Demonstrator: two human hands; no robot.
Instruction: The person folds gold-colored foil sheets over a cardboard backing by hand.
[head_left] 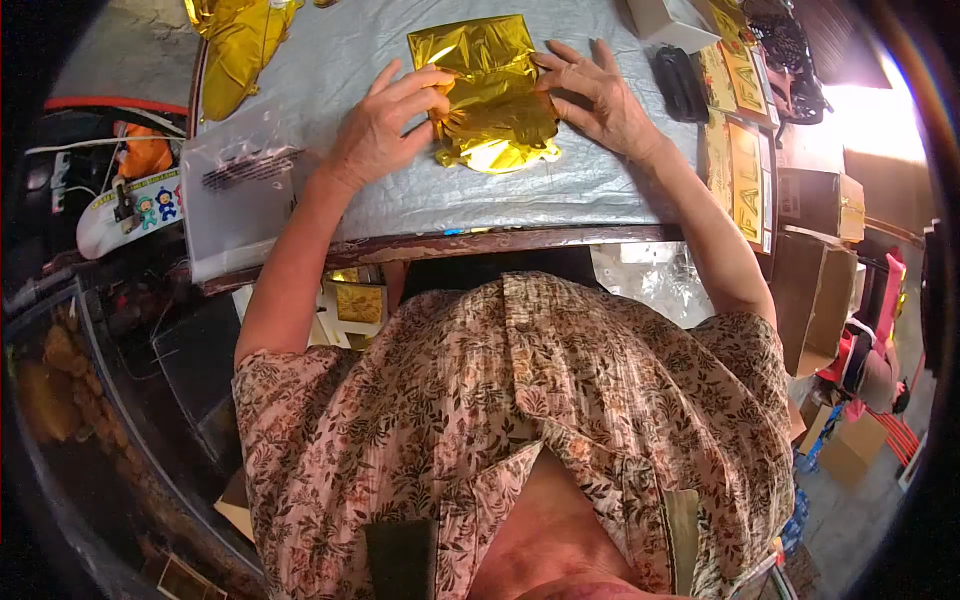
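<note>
A crumpled gold foil (488, 95) is being worked on a grey-covered table (560, 195), directly between the two hands. It is being pinched at its near-left edge by the left hand (385, 125) — fingers bent, thumb closed against them over a fold. It is being pressed along its right edge by the right hand (600, 100), which is being held open and flat, fingers spread, with the fingertips resting on the foil.

Just left of the left wrist, a clear bag (240, 190) is lying on the table's edge; dark print is being shown on it, but it is too small to be read. Beyond the left hand, well apart, a second gold foil (240, 45) is draped over the far-left corner.

Just right of the right hand a black case (680, 85) is lying, and beyond it a white box (668, 20). Further right, yellow packs (745, 180) are being kept in a row — the large letters "FAL" can be read on the nearest one, the rest being cut off or blurred.

Left of the table, below the bag, a white board (130, 212) printed with small cartoon figures is being stored.
</note>
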